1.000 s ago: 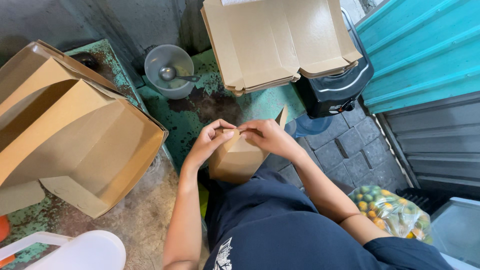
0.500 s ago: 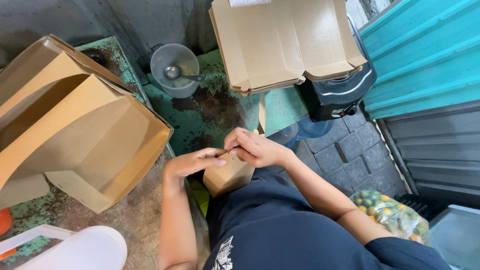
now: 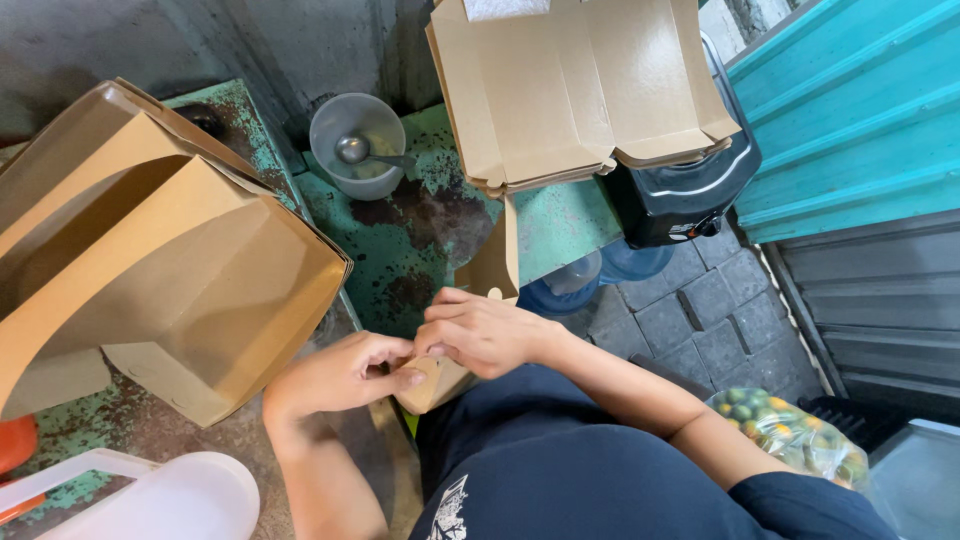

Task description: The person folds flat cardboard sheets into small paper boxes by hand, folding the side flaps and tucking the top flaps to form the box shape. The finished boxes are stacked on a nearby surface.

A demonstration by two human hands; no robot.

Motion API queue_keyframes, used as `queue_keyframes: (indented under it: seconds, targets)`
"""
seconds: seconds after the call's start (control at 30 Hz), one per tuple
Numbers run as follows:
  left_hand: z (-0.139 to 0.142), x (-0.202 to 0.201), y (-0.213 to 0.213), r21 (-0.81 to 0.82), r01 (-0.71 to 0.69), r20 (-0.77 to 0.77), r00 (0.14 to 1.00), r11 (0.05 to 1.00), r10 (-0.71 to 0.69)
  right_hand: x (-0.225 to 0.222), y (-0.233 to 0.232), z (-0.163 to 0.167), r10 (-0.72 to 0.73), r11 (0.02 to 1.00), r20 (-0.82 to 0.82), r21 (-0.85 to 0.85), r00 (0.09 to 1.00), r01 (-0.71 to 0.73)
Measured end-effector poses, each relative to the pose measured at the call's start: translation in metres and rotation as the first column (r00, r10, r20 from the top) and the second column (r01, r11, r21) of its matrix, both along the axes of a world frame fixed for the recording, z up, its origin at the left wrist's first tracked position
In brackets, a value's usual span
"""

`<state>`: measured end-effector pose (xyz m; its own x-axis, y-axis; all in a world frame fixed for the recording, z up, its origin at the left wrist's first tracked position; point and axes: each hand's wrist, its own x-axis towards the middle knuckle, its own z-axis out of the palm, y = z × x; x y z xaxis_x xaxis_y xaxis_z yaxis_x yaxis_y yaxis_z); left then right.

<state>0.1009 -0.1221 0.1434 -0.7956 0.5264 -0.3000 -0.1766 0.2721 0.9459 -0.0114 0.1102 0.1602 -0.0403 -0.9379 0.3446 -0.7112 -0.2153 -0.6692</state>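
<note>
Over green table (image 3: 560, 225), both hands' fingers (image 3: 400, 378) pinch small box (image 3: 480, 275) (flap upright).

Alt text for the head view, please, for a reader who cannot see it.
Both hands, left and right, fold a small brown cardboard box at a worn green table. Flat carton blanks lie ahead; a grey bowl holds a spoon.

Left hand (image 3: 345, 375) and right hand (image 3: 485, 332) meet, fingers curled together.

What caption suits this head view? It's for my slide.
Both hands, left and right, fold a small brown cardboard box beside a green table.
</note>
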Motion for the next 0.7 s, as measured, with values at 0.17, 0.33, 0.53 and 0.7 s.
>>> queue_keyframes:
  seconds: [0.17, 0.33, 0.53, 0.7]
  targets:
    - [-0.005, -0.01, 0.027, -0.103, 0.081, -0.046, 0.995, 0.991, -0.086, -0.022, 0.028, -0.008, -0.205, 0.974, -0.2, 0.059, 0.958, 0.22]
    - [-0.024, -0.022, 0.054, -0.229, 0.084, -0.061, 0.993, 0.97, -0.101, -0.054, 0.064, -0.042, -0.648, 0.708, -0.377, 0.024, 0.662, 0.706]
    - [-0.035, -0.027, 0.082, -0.278, 0.021, -0.092, 0.995, 0.96, -0.049, -0.052, 0.047, -0.063, -0.648, 0.742, 0.256, 0.427, 0.717, 0.517]
    - [-0.079, -0.012, 0.095, -0.137, -0.293, -0.143, 0.951, 0.946, 0.274, -0.057, 0.001, -0.037, -0.432, 0.813, 0.083, 0.466, 0.898, 0.348]
